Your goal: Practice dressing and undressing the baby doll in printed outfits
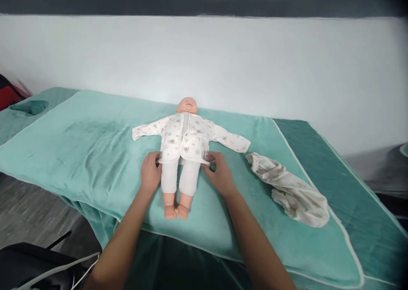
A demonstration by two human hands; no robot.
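Note:
A baby doll (188,106) lies on its back, head toward the wall, bare feet toward me. It wears a white printed baby jacket (172,137) with both sleeves spread out sideways. White cloth covers its legs (190,177) down to the shins. My left hand (151,171) pinches the jacket's lower hem at the left side. At the right corner of the same hem, my right hand (219,171) is closed with thumb and fingers on the fabric edge. The doll's hands do not show beyond the cuffs.
Crumpled printed baby pants or a similar garment (293,190) lie to the right on the green bed cover (95,154). A white wall (204,60) stands behind the bed. A black chair-like object (28,264) and white cables (63,265) are at lower left.

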